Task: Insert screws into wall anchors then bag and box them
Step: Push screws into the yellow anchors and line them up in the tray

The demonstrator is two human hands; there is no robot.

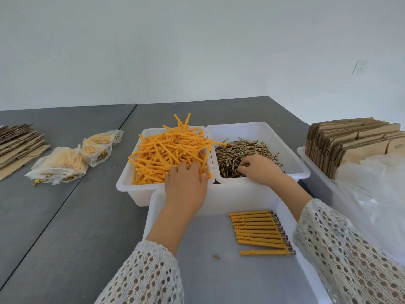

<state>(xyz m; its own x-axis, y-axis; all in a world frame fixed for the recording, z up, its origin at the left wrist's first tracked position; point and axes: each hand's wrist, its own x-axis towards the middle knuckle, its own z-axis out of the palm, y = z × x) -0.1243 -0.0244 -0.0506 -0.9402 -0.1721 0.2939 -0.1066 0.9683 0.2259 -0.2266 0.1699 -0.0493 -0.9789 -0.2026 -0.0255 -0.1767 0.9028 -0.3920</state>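
A white bin (122, 185) is heaped with orange wall anchors (166, 148). My left hand (186, 185) lies on the near side of that heap, fingers spread over the anchors. Beside it on the right, a second white bin (285, 132) contains brass screws (241, 150). My right hand (260, 170) is in this bin with its fingers curled into the screws, pinching at one. In the white tray (153, 216) nearest me, several anchors with screws inserted (258, 231) lie in a neat row.
Filled clear bags (63, 165) of assembled anchors lie on the grey table at the left, next to flat cardboard (19, 145). On the right, another bin (315, 172) stores folded cardboard boxes (355, 139) and loose clear plastic bags (377, 194).
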